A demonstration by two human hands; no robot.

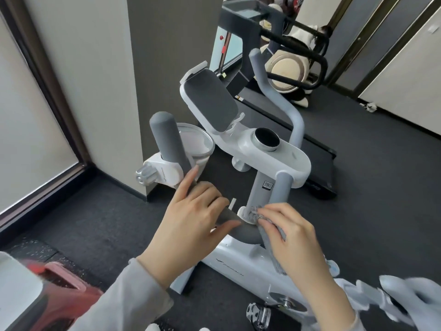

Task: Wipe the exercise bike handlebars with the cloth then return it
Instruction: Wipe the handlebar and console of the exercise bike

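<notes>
A white exercise bike (272, 149) stands in front of me, with grey padded handlebars (168, 142) curving from an upright left grip down to a low middle bar. My left hand (195, 218) is wrapped around the lower left part of the handlebar, index finger stretched along it. My right hand (293, 237) presses a grey cloth (272, 244) against the middle of the bar, just right of the left hand. Part of the cloth hangs down under my right palm. A second grey grip (282, 187) rises behind my right hand.
A wall corner (133, 91) stands close on the left. A treadmill (274, 96) lies behind the bike. The bike's tablet holder (211, 99) and round knob (266, 139) sit above the bars. A red and pink object (59, 283) lies at lower left. Dark carpet covers the floor.
</notes>
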